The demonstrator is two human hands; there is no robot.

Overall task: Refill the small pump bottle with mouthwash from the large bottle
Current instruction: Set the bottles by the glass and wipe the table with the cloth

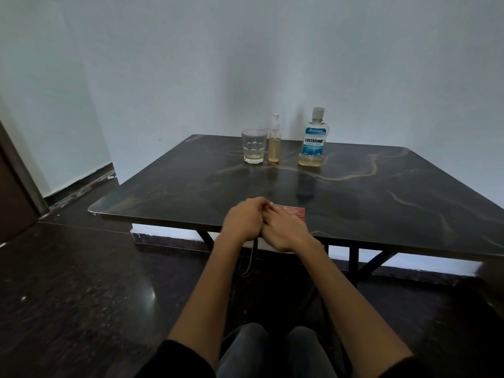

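Observation:
The small pump bottle [274,143], clear and about half full of amber liquid, stands at the table's far side with its pump on. To its right stands the large Listerine bottle [314,139], capped, with a low layer of amber mouthwash. Both of my hands are at the table's near edge, far from the bottles. My left hand [244,219] has its fingers curled and touches my right hand. My right hand [285,227] lies flat on a reddish flat object [296,212].
Two clear drinking glasses stand left of the pump bottle, the front glass [254,145] partly hiding the other. The dark marbled table [381,192] stands against a white wall. A dark cord [252,257] hangs below the table edge under my hands. A door frame is at far left.

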